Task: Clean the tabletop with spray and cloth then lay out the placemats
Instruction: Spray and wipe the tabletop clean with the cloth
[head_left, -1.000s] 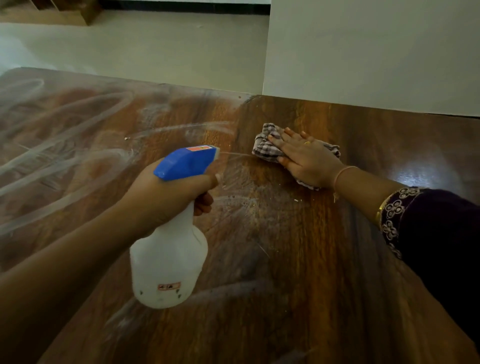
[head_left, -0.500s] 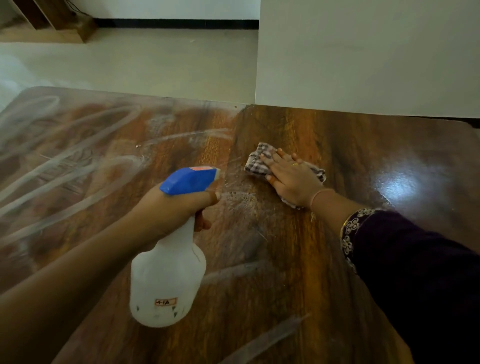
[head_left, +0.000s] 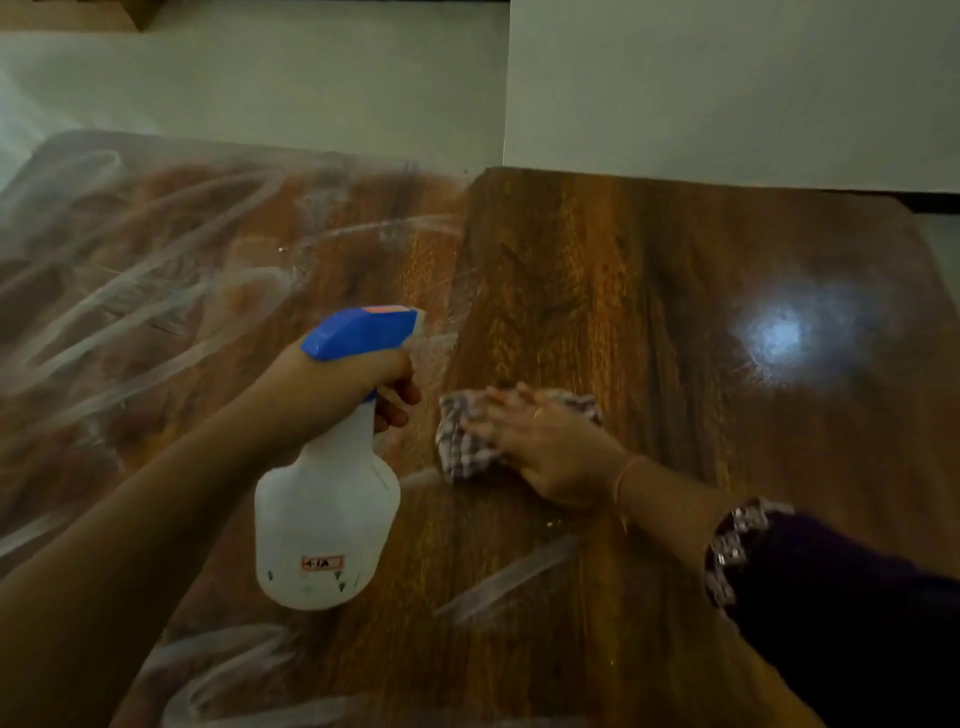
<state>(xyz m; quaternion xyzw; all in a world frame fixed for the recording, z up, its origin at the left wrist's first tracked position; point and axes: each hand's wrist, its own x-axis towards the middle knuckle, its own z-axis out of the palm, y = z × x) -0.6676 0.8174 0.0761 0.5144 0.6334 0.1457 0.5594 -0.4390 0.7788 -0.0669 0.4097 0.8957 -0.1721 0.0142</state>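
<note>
- Tabletop (head_left: 649, 312): dark wood, filling most of the frame. The right half shows bare grain and a bright glare spot (head_left: 779, 332) at right centre. This half is judged already wiped.
- Streaks (head_left: 156, 291): pale looping smears cover the left half, with more along the bottom edge. That area is judged yet to be cleaned, so the wiping step is only partly done.
- Wall panel (head_left: 727, 88): white, upper right, standing behind the far edge of the tabletop. A pale floor (head_left: 260, 88) fills the upper left.
- Sleeve (head_left: 857, 623): dark with an embroidered cuff, lower right, on the right arm.
- Spray bottle (head_left: 324, 519): white body with a blue head, centre left, held clear of the tabletop. The nozzle points to the upper right, at the boundary between smeared and clean wood, so that liquid would land just ahead of the cloth.
- Left hand (head_left: 332, 389): wrapped round the bottle neck, with fingers curled at the trigger, ready to squeeze.
- Right hand (head_left: 550, 441): centre of the frame, flat, with fingers straight and slightly blurred. It presses down on the cloth to spread force over it.
- Cloth (head_left: 462, 441): checked and bunched, lying on the tabletop under the right palm, just right of the bottle.
- Placemats: none in view.
</note>
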